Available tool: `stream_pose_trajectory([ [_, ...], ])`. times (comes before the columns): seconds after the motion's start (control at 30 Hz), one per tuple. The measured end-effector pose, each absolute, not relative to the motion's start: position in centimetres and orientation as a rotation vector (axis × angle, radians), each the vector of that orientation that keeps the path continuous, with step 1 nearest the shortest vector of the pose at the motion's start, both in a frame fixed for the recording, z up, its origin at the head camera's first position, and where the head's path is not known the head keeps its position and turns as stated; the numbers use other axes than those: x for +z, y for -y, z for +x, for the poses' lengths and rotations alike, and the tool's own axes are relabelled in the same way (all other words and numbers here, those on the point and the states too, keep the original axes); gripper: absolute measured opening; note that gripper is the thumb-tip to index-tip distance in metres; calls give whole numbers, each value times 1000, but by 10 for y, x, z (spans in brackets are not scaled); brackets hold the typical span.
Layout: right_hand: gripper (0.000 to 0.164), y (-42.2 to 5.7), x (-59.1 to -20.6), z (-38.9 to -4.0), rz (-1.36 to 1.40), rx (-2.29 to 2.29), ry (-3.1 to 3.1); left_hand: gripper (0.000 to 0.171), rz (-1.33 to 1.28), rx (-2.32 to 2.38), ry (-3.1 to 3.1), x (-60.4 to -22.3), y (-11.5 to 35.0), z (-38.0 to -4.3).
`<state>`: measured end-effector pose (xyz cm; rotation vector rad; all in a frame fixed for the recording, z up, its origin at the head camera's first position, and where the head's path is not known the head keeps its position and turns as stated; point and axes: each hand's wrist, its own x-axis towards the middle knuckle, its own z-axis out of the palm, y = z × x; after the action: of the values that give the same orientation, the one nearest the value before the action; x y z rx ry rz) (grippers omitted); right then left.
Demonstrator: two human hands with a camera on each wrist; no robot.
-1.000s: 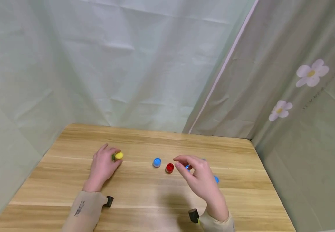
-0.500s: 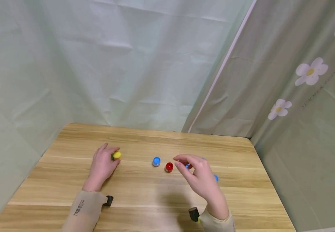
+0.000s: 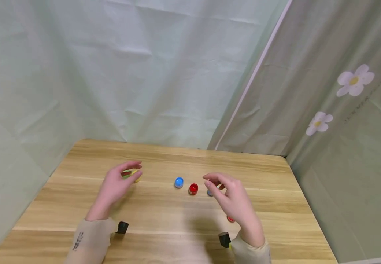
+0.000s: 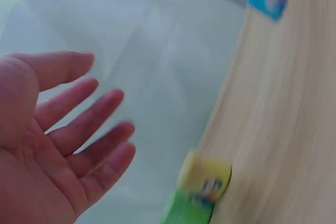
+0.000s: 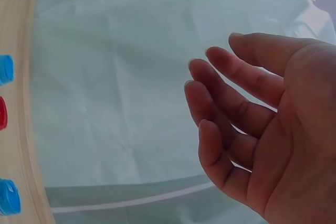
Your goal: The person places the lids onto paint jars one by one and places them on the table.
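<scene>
My left hand point(image 3: 118, 181) is raised with loosely bent fingers and holds nothing. Partly behind its fingers in the head view is a small yellow tub point(image 3: 137, 177); a green tub point(image 3: 126, 175) sits right beside that one. In the left wrist view the yellow tub point(image 4: 206, 176) bears a printed label and adjoins the green tub point(image 4: 188, 209), away from the spread fingers. My right hand point(image 3: 231, 198) hovers over the table, its fingers loosely curved around nothing. Its fingers partly cover a blue tub point(image 3: 209, 193). Left of it stands a red tub point(image 3: 193, 189).
Another blue tub point(image 3: 178, 182) stands just left of the red one. A second red piece point(image 3: 230, 219) shows beside the right wrist. The wooden table point(image 3: 164, 227) ends at hanging curtains point(image 3: 164, 73) at the back and sides.
My left hand has let go of the yellow and green tubs and lifted off them, its fingers opening. The right hand has shifted slightly right, and a red piece now shows by its wrist.
</scene>
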<state>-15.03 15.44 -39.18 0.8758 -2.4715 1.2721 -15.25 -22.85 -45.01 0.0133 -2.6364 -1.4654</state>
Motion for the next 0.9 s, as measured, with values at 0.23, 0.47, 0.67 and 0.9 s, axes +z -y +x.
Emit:
stream_pose_trajectory([
  [0.23,17,-169,-389,-151,821,1260,2514,40,-88,-1834,2539,-452,198,-154],
  [0.47,16,-189,-394,-150,731,1224,2557,47,-200,-1893,2626,-465,169,-156],
  [0.67,16,-204,-399,-150,696,1190,2573,49,-105,-1789,2699,-475,155,-164],
  [0.9,15,-224,-404,-150,628,1155,2609,49,-4,-1616,2823,-488,140,-179],
])
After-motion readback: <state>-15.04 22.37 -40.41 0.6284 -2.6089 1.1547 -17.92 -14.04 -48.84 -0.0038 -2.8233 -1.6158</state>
